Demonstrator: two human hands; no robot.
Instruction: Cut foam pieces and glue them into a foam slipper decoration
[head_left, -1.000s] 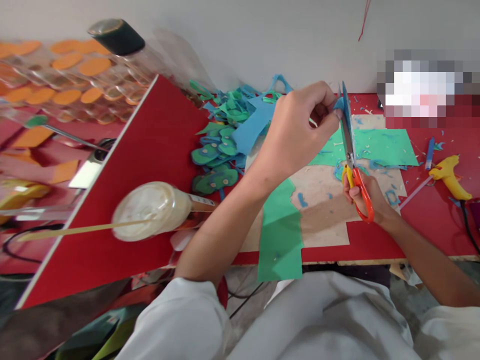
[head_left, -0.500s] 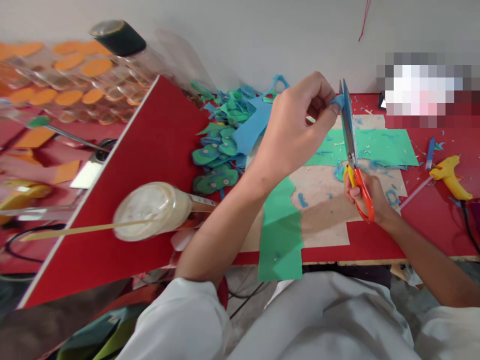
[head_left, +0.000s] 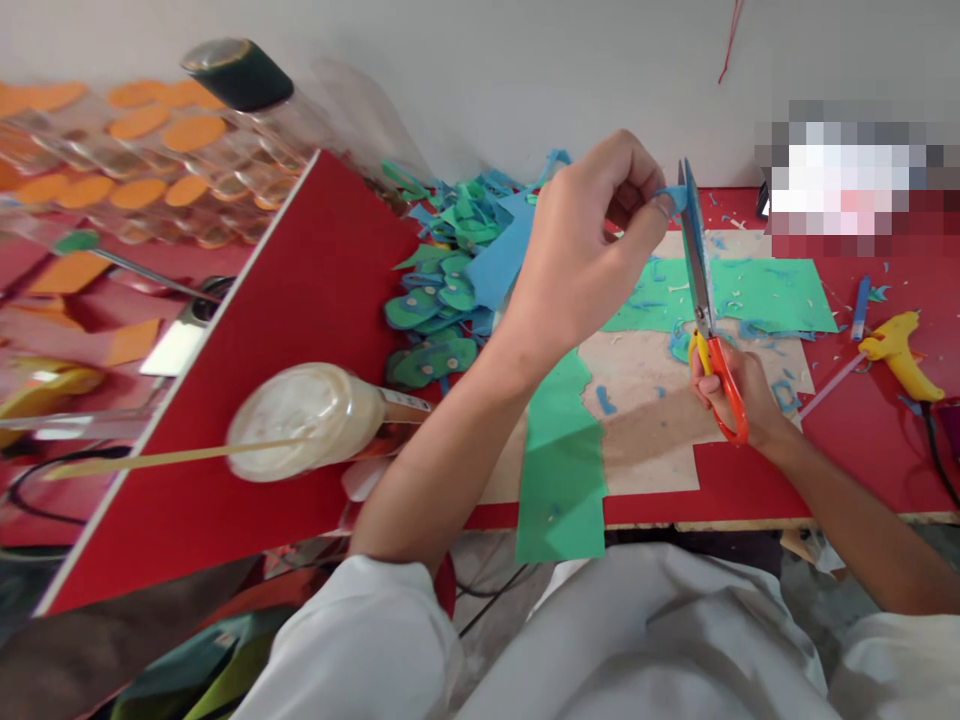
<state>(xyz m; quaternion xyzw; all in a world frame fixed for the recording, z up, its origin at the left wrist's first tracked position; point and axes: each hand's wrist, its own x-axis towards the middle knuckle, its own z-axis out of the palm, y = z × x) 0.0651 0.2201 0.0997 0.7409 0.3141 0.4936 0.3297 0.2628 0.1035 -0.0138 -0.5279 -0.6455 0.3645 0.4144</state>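
Note:
Between its thumb and fingers, my left hand (head_left: pixel 592 235) pinches a small blue foam piece (head_left: pixel 675 198) at the scissor blades. My right hand (head_left: pixel 739 395) grips the red-and-yellow handles of the scissors (head_left: pixel 701 280), whose blades point up and look nearly closed. Under both hands lie a tan sheet (head_left: pixel 645 460), a green foam strip (head_left: pixel 562 460) running to the front edge, and another green sheet (head_left: pixel 780 285) strewn with blue scraps. Left of my left hand is a pile of blue and green foam cut-outs (head_left: pixel 435 295).
A yellow glue gun (head_left: pixel 896 350) with a cord lies at the right beside a blue cutter (head_left: pixel 861 305). A lidded cup (head_left: pixel 300 425) with a straw stands at the left, near a red divider panel (head_left: pixel 247 400). Bottles with orange discs (head_left: pixel 139 125) stand beyond the panel.
My left hand has shifted slightly left and up with the blue foam piece, so more of the piece shows beside the blades. My right hand and the scissors have hardly moved.

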